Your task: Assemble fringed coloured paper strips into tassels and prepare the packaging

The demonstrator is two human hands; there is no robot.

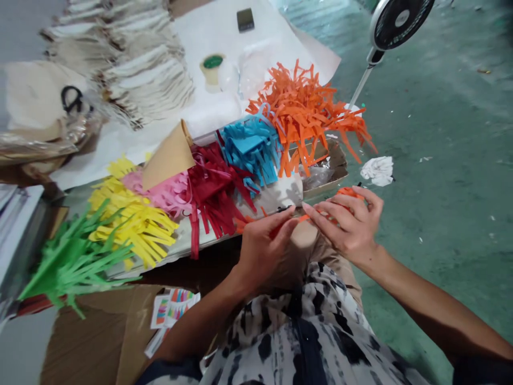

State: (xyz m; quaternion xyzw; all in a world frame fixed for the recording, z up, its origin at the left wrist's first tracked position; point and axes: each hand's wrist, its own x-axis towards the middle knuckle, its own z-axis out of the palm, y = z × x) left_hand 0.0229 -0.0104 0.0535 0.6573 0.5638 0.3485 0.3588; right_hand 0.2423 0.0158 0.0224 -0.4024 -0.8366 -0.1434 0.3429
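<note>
Okay, left hand (264,248) and right hand (355,224) close together over the lap, by the near edge of the desk (185,229). Left fingers (276,218): thumb and index pinch the orange paper strip (305,218), which bridges the gap between the hands. Right fingers (335,209) curl round more of it; exact contact partly hidden.

Desk runs ahead and left of the fingers, partly covered by a white sheet (196,32). Fringed heaps along it: orange heap (306,109) straight ahead, then going left blue heap (250,141), dark red heap (214,184), pink heap (172,198), yellow heap (136,222), green heap (76,262) farthest left. Brown paper piece (170,160) lies over the pink. Open carton (326,184) just beyond the right fingers, clear plastic inside. Paper stacks (148,64) far ahead-left; small dark device (245,20) far ahead.

Room: green floor (441,214) right of the fingers, small scraps scattered, crumpled white item (377,171) near the right hand. Fan (403,18) far ahead-right on a pale pole.

Labels: printed sheets (176,307) below-left of the left fingers, on or near cardboard (96,331), show rows of coloured shapes; any writing too small to read. Fan hub mark, same.
</note>
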